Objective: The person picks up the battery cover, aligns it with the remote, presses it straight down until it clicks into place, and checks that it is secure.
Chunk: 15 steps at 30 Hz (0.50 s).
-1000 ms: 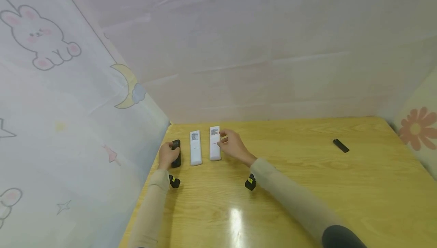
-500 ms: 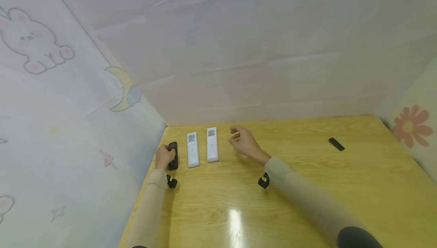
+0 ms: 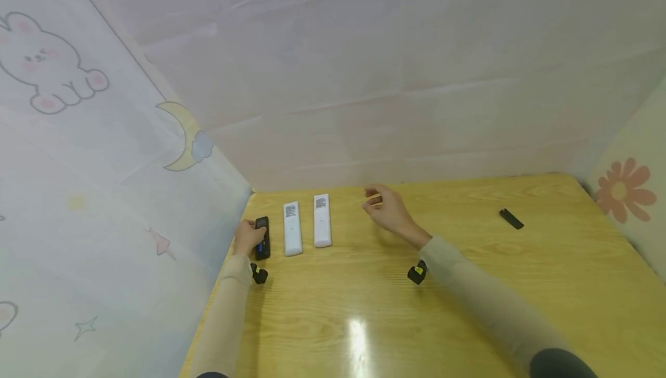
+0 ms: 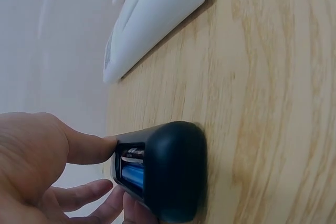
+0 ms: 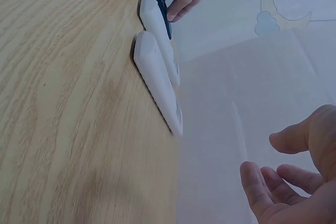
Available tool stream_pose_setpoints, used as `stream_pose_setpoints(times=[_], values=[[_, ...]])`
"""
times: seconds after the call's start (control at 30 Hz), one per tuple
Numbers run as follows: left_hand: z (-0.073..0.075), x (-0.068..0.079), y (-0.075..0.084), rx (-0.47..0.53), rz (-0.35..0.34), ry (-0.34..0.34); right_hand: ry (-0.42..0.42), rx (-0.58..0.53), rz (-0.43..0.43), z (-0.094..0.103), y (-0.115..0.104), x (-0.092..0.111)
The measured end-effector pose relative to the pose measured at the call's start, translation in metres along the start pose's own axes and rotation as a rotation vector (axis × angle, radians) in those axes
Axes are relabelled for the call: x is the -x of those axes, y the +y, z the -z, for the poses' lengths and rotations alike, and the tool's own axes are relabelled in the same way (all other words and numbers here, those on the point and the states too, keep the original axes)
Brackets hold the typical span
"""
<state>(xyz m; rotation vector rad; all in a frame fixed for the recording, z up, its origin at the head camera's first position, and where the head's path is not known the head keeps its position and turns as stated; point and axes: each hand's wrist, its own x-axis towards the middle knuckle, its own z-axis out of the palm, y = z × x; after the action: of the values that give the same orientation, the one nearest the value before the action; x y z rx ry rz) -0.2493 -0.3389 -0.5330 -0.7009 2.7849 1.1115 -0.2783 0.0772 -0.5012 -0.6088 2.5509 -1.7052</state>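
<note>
At the left end of the table, my left hand (image 3: 247, 238) holds a black remote control (image 3: 265, 252), thumb on one side and fingers on the other. Its battery bay is uncovered in the left wrist view, showing a blue battery (image 4: 133, 174) and a dark battery (image 4: 132, 153). To its right lie two white remote controls, the nearer one (image 3: 292, 229) and the farther one (image 3: 322, 221), both back side up. My right hand (image 3: 391, 212) hovers right of them with fingers loosely bent and nothing in its grasp.
A thin black battery cover (image 3: 511, 218) lies alone toward the right of the wooden table (image 3: 447, 320). Printed wall sheets (image 3: 333, 77) stand behind the table and along its left and right sides.
My right hand has moved right, away from the farther white remote it was beside. The left hand stays at the black remote, whose battery bay now shows more. The head view has shifted slightly.
</note>
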Motion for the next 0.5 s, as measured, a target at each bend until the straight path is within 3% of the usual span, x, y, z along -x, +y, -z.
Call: stream_pose_setpoints(times=[0.5], values=[[0.0, -0.004, -0.005, 0.117, 0.036, 0.007, 0.033, 0.019, -0.02, 0.044, 0.006, 0.004]])
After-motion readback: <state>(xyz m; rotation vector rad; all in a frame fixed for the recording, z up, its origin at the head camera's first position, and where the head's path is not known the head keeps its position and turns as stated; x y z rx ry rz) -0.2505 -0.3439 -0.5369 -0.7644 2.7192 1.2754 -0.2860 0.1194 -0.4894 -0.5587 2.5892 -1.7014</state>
